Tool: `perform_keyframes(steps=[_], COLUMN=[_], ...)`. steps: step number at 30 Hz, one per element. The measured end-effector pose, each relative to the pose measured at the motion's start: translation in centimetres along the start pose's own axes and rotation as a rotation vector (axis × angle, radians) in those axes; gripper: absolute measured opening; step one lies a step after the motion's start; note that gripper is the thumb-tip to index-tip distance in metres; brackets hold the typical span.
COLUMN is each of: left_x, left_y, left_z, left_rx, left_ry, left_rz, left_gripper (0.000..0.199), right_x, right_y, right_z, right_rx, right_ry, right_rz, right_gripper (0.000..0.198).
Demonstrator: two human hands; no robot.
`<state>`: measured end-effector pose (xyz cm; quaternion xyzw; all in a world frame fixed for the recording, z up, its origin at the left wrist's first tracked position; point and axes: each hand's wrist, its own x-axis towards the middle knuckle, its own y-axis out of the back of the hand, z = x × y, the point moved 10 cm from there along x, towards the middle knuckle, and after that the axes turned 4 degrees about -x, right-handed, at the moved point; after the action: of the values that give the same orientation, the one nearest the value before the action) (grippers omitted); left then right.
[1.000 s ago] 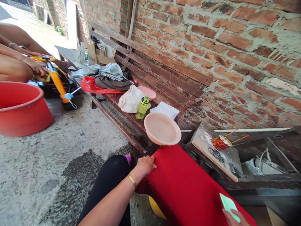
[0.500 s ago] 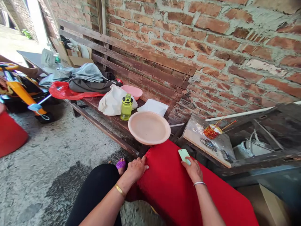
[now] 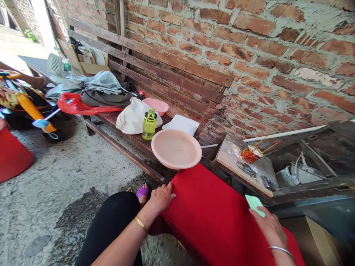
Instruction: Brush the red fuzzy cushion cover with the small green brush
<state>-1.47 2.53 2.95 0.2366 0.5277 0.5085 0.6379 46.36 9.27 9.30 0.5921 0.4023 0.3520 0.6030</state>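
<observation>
Head view: my right grip (image 3: 268, 224), lower right of the frame, is closed around a pale green piece (image 3: 253, 204), which sits over the right edge of the red cloth (image 3: 210, 214). My left grip (image 3: 161, 199) rests at the cloth's left edge, centre of the frame; I cannot tell whether its fingers pinch the fabric. Cloth runs from mid-frame to lower right and looks smooth; its support is hidden. A shallow pinkish basin (image 3: 176, 148) stands at its upper end. Contact between piece and cloth: unclear. Judgement: I should press the left edge firmly so the fabric does not creep, carry the piece flat, make each pass even, and shorten it near the basin.
</observation>
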Motion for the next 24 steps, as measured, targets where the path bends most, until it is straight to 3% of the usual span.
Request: perform_keyframes(steps=[4, 6, 9, 11, 13, 16, 21, 24], left_x=[0.5, 0.8, 1.4, 1.8, 2.0, 2.3, 2.4, 2.5], left_y=[-0.4, -0.7, -1.3, -1.5, -1.8, -2.2, -2.6, -2.6], left_z=[-0.1, -0.2, -0.4, -0.6, -0.7, -0.8, -0.8, -0.8], left_rx=[0.034, 0.049, 0.061, 0.078, 0.105, 0.144, 0.182, 0.191], left_ry=[-0.005, -0.007, -0.015, -0.024, -0.033, -0.041, -0.052, -0.055], left_rz=[0.026, 0.039, 0.059, 0.094, 0.130, 0.148, 0.171, 0.171], left_gripper=[0.057, 0.056, 0.055, 0.054, 0.053, 0.052, 0.051, 0.051], right_x=[-2.2, -3.0, -3.4, -2.9, -1.9, -0.1, 2.8, 3.4], right_y=[-1.9, -2.7, -3.4, -3.7, -4.0, -4.2, -3.8, -2.3], right_z=[-13.5, -19.0, -24.1, -25.1, -24.3, -20.1, -7.8, 0.3], right_rx=[0.029, 0.056, 0.078, 0.079, 0.073, 0.063, 0.041, 0.041], right_ry=[0.233, 0.324, 0.417, 0.433, 0.415, 0.347, 0.159, 0.064], right_rz=[-0.038, -0.036, -0.031, -0.042, -0.070, -0.108, -0.112, -0.070], right_gripper=[0.051, 0.045, 0.041, 0.041, 0.041, 0.043, 0.054, 0.050])
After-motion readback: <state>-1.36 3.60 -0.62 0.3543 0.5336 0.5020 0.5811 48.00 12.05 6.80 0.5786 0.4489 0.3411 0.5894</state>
